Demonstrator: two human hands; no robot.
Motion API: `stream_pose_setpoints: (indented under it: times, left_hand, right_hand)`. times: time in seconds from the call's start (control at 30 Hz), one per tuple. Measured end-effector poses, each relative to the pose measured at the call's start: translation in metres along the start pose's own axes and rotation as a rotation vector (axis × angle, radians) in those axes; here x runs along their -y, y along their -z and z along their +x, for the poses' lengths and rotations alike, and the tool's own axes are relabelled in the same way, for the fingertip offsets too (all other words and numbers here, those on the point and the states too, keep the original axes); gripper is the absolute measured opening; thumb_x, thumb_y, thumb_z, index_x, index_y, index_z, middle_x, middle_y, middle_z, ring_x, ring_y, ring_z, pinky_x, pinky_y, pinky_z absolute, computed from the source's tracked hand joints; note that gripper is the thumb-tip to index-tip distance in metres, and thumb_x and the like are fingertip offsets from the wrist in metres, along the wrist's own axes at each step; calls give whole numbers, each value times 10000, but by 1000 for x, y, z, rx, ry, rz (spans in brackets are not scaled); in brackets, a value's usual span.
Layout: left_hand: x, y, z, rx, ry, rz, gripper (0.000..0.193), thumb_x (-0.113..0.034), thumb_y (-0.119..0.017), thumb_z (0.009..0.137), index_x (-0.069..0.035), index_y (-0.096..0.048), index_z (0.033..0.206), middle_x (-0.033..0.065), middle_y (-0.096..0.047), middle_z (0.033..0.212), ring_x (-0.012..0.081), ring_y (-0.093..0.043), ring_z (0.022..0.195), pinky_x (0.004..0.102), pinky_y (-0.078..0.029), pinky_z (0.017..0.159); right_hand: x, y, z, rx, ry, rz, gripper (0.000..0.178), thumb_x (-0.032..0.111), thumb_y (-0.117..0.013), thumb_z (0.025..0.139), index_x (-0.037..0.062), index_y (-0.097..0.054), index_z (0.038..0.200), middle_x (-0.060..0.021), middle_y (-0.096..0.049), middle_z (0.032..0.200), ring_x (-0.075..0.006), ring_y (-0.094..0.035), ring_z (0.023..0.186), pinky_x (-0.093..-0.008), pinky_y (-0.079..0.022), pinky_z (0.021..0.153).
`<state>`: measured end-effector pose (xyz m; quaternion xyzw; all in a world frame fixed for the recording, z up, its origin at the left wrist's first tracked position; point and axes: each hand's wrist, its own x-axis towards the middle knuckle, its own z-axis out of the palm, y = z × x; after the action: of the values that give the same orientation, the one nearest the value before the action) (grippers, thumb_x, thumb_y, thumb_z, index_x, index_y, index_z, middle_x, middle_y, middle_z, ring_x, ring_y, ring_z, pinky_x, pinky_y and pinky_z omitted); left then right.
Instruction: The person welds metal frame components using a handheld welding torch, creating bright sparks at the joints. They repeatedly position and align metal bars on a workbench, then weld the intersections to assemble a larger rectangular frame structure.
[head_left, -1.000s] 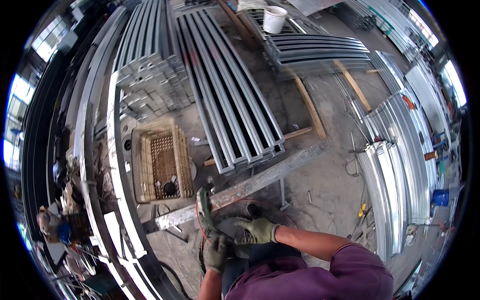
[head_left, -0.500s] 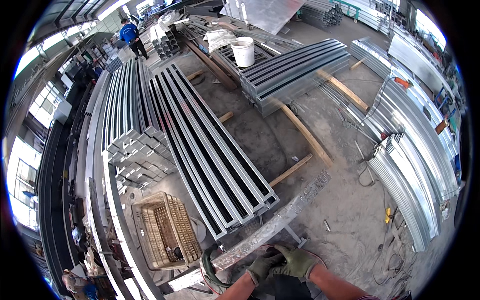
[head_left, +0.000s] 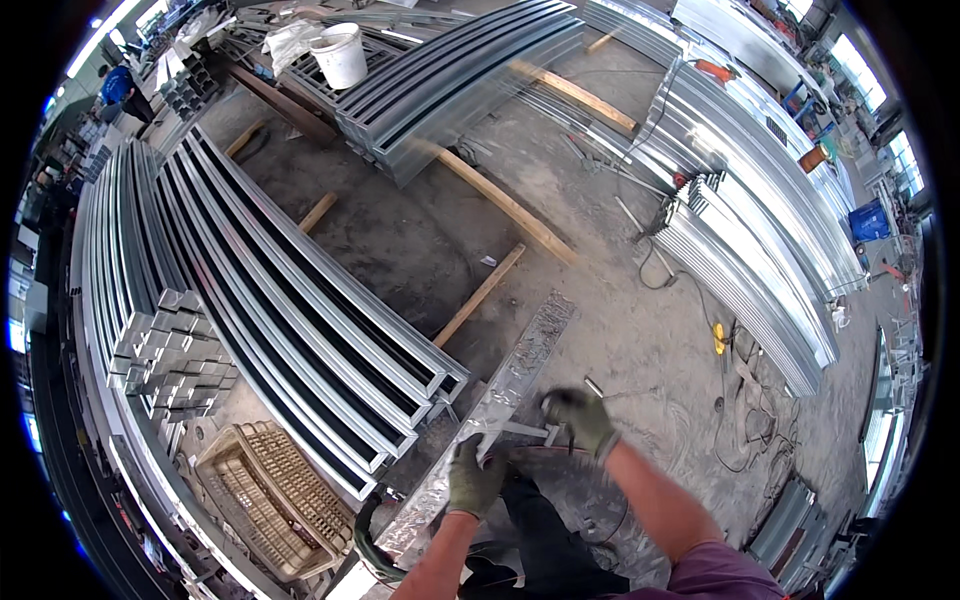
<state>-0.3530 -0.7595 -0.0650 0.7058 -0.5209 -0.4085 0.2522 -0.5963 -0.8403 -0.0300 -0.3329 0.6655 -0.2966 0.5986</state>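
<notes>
My left hand (head_left: 475, 480), in a green work glove, is beside the near part of a long, spattered metal beam (head_left: 512, 375). Its fingers reach forward with the thumb apart, and I see nothing in it. Across from it, my right hand (head_left: 585, 422), gloved alike, is raised over the floor to the right of the beam. Its fingers are curled and smeared by motion. A dark patch at their tips could be glove or a small thing. To the left of my left arm, a dark green curved hose (head_left: 364, 530) hangs over the beam's near end.
Long metal channels (head_left: 300, 290) lie stacked at the left, above a yellowish plastic basket (head_left: 215, 462). More silver profiles (head_left: 745, 290) are at the right, near cables and a yellow tool (head_left: 718, 338). Wooden battens (head_left: 505, 205) cross the floor. Far left, a person in blue (head_left: 118, 85) bends forward.
My hands, close together before, are now apart; the right one has lifted away to the right. My view has turned rightward, so the stacks and basket appear further left.
</notes>
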Motion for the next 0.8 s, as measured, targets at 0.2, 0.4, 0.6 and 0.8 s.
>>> stream_pose_setpoints:
  times: [0.2,0.4,0.6,0.8]
  left_hand:
    - [76,24,-31,257,242,568,1026,-521,-756,882,-57,-317,1684,329,-254,1736,524,-229,1618,622,-240,1302]
    - [86,15,-45,362,166,748,1147,-585,-702,910,-62,-134,1760,355,-51,1788,515,-1,1673,599,-51,1346]
    - [82,9,-54,380,268,781,1175,-604,-685,917,-43,-88,1759,368,29,1786,518,75,1671,624,-16,1336]
    - [80,4,-43,425,217,822,1163,-581,-684,929,-37,-74,1756,381,-1,1779,556,65,1660,668,-27,1321]
  right_hand:
    - [-16,112,214,-372,213,77,313,97,-845,919,-8,-752,1199,-76,-780,1087,-164,-734,1011,-314,-607,896]
    - [-44,140,305,-279,223,-142,348,21,-796,886,6,-778,1233,-74,-787,1098,-175,-728,969,-320,-598,894]
    - [-4,85,309,120,-44,-141,417,-38,-647,945,58,-790,1325,-16,-790,1048,-120,-652,795,-283,-539,669]
    - [-48,131,339,204,-16,-97,452,-27,-596,895,-44,-762,1316,-112,-807,1179,-213,-761,991,-347,-619,842]
